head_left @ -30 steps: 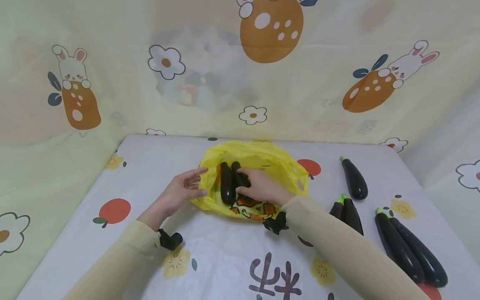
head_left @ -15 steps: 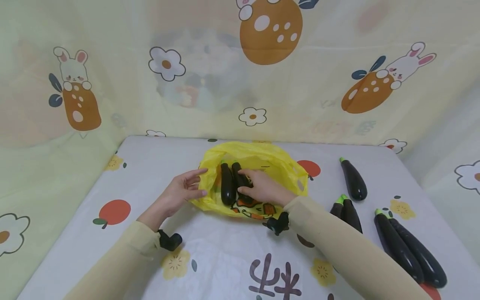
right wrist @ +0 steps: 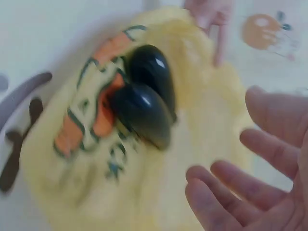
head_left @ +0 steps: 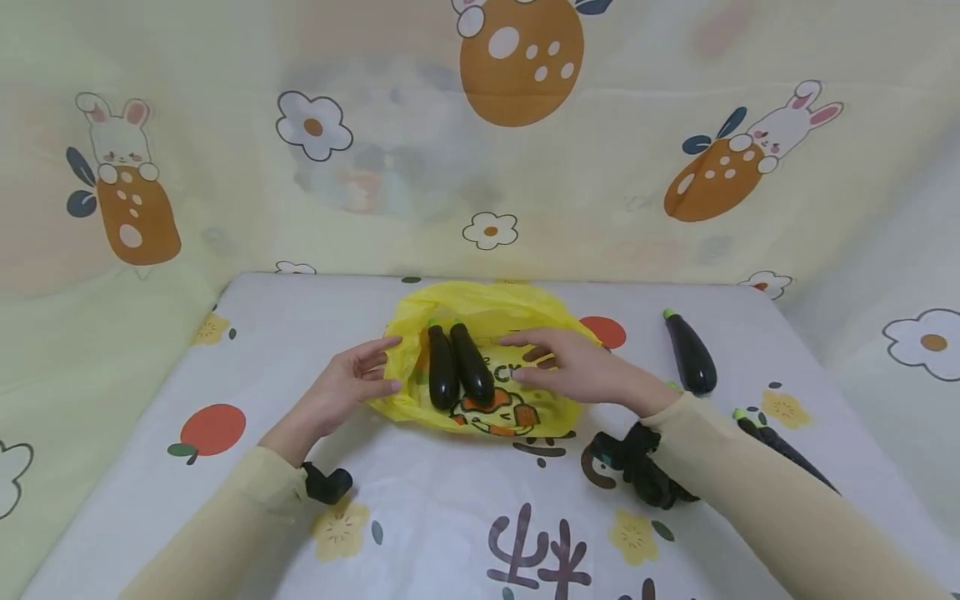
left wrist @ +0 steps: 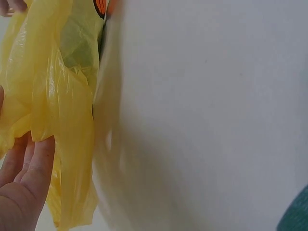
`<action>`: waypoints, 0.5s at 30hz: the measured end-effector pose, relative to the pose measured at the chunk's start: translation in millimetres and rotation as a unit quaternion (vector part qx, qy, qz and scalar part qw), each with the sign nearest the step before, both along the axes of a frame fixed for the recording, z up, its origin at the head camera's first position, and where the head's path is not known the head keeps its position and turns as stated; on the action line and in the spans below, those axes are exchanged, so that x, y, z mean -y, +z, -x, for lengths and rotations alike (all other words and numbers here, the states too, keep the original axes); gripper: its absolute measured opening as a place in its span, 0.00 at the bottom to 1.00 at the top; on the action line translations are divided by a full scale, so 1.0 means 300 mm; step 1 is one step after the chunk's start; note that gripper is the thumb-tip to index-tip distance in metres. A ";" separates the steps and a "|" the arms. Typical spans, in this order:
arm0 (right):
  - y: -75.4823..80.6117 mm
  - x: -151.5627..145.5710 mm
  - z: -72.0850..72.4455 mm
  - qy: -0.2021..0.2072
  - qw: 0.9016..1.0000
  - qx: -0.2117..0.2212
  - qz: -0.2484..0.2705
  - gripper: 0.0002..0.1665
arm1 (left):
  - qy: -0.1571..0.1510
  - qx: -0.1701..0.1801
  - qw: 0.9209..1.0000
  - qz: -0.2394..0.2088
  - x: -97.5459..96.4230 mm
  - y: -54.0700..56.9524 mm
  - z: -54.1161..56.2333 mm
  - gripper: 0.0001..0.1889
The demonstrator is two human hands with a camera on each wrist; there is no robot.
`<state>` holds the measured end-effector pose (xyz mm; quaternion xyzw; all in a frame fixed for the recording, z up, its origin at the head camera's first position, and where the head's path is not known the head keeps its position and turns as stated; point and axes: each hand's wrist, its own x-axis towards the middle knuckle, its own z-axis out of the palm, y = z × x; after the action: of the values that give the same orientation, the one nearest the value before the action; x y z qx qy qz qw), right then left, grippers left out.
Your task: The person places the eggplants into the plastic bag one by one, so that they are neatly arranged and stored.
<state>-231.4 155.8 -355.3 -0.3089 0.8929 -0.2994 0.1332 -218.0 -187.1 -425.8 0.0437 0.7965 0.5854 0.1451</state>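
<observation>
A yellow plastic bag lies with its mouth spread on the cloth. Inside it, side by side, rest two dark eggplants, the left one and the right one. My left hand touches the bag's left edge with fingers and thumb spread apart; in the left wrist view its fingers reach behind the yellow film. Over the bag's right part hovers my right hand, holding nothing, its fingers extended. The right wrist view, blurred, shows the eggplants' round ends beyond these fingers.
To the right, a loose eggplant lies on the white printed tablecloth. Another eggplant shows partly past my right sleeve, which hides more of that side. A printed curtain stands behind the table.
My right hand has let go of the right eggplant in the bag and drawn back to the right, fingers opened. The left hand stays at the bag's edge. The head view has shifted slightly.
</observation>
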 end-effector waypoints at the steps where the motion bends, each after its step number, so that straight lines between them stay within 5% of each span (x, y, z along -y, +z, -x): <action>1: 0.019 -0.038 -0.011 -0.002 1.000 -0.002 0.006 0.30 | -0.001 -0.001 1.000 0.003 -0.002 0.002 -0.001 0.37; 7: 0.111 -0.300 -0.053 -0.052 0.999 -0.001 -0.005 0.30 | -0.008 -0.005 1.000 0.028 0.000 0.009 -0.015 0.38; 15: 0.182 -0.644 -0.034 -0.161 0.986 -0.033 -0.026 0.30 | -0.022 -0.009 0.999 0.046 -0.021 0.012 -0.026 0.40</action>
<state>-221.1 348.8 -300.7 -0.1675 0.9422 -0.2836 0.0613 -210.2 -180.8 -422.3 0.0595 0.8228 0.5441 0.1529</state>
